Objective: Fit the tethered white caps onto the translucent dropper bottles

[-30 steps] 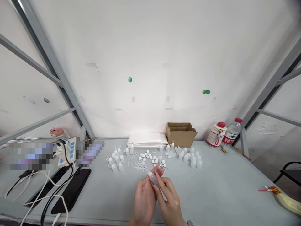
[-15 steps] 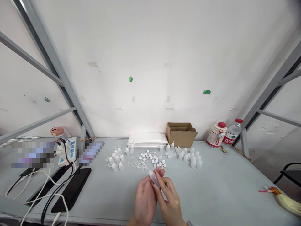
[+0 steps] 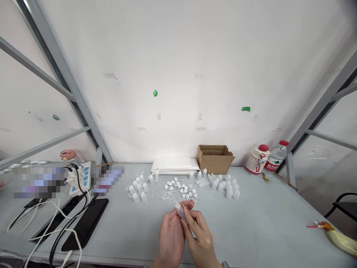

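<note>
The small bottle [image 3: 182,213] sits tilted between the person's hands, above the near part of the grey desk [image 3: 259,227]. A brown carton [image 3: 216,165] stands by the wall. The right hand [image 3: 201,236] pinches the bottle in its fingers; the left hand [image 3: 171,238] cups beneath, its grip impossible to tell. Beyond, capped bottles [image 3: 135,198] stand left of loose white caps [image 3: 185,190].

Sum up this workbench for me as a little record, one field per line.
Right hand: fingers pinching a small translucent bottle
Left hand: palm up, at the bottle's white top
Beyond the hands: loose white caps
Left group: capped bottles
Right group: translucent bottles
Back: white stack, cardboard box
Surface: grey table
</note>
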`<move>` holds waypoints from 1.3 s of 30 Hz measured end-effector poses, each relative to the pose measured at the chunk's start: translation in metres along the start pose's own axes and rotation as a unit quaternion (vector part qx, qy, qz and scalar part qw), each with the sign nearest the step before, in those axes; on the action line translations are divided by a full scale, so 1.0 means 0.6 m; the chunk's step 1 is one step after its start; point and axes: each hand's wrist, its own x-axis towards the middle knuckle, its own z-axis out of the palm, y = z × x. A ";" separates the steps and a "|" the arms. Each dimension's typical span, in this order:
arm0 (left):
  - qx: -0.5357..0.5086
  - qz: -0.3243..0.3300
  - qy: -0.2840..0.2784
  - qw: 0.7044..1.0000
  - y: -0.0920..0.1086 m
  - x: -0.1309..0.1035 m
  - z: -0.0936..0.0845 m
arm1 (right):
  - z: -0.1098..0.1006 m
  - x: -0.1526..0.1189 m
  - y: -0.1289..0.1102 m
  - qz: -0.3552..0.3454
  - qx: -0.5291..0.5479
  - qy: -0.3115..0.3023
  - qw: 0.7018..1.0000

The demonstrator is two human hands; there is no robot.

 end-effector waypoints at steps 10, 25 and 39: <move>-0.001 0.008 0.033 0.999 -0.010 0.009 -0.010 | -0.004 -0.009 0.010 -0.021 -0.018 -0.030 0.999; 0.226 0.111 0.085 0.964 0.006 0.005 -0.008 | -0.008 -0.006 0.009 0.088 0.037 0.015 0.995; 0.157 0.026 0.056 0.986 0.022 0.002 -0.009 | -0.012 0.030 -0.005 0.445 0.373 -0.055 0.813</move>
